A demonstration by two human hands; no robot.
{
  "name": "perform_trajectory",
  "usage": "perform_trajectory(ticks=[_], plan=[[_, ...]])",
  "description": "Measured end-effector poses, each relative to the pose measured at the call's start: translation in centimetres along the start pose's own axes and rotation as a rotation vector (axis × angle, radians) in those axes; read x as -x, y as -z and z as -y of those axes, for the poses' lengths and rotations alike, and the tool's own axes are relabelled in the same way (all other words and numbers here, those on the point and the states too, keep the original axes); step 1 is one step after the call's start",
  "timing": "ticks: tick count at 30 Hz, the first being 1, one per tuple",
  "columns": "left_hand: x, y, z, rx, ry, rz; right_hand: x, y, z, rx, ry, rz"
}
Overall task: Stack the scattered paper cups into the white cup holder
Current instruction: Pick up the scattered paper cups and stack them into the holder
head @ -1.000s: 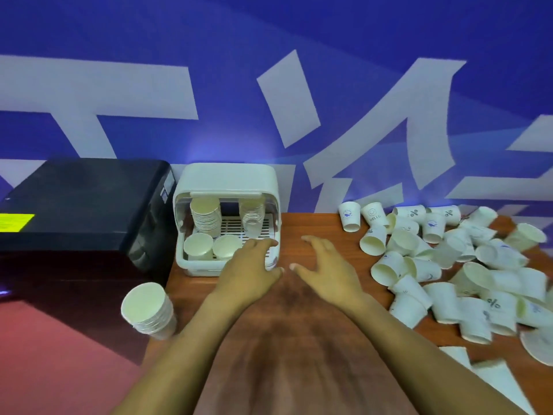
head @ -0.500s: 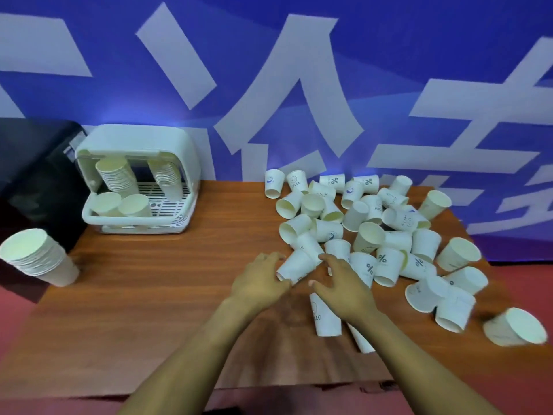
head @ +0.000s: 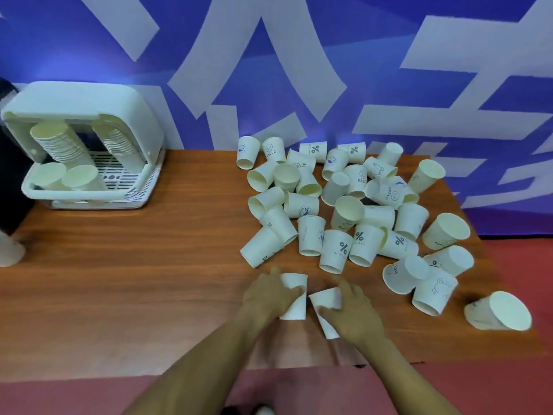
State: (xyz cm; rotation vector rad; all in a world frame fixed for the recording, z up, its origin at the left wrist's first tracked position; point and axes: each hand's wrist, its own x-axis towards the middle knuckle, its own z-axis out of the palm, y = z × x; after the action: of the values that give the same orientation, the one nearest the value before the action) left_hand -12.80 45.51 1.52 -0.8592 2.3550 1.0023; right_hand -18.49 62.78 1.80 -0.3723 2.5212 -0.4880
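At far left on the tabletop [head: 119, 265], the white cup holder [head: 86, 145] is sitting with stacks inside; we are now away from it, back at the scattered paper cups [head: 344, 205]. Our left hand [head: 269, 295] is gripping one cup [head: 294, 298], our right hand [head: 353, 313] another cup [head: 326, 299], restarting collection. Behind, a blue wall [head: 269, 55] is looming.

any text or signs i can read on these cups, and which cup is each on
"HELLO": upright cup at the back, and lying cup mid-pile.
"%": back cups and; front cups and.
"Hi": lying cup.
Small print under the front "%" signs: too blurred.
Cups under the left hand and right hand: nothing readable.
Blue wall: large white shapes, cropped, unreadable.
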Motion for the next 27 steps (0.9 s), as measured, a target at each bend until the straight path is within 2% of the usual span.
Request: perform_trajectory(ticks=[7, 13, 18, 27], plan=[[-0.1, -1.8, -0.7, 0.096, -0.040, -0.040, -0.6, -0.4, -0.6, -0.090, 0.006, 0.020], [2.5, 2.6, -0.5, 0.199, -0.183, -0.142, 0.1, 2.3, 1.6, -0.184, 0.092, -0.071], [6.1, 8.6, 1.2, 0.125, -0.242, -0.228, 0.8, 4.4, 7.5, -0.192, 0.220, -0.136], [9.8, 20.1, 8.1, 0.194, -0.261, -0.458, 1.4, 3.4, 20.1, -0.153, 0.371, -0.187]])
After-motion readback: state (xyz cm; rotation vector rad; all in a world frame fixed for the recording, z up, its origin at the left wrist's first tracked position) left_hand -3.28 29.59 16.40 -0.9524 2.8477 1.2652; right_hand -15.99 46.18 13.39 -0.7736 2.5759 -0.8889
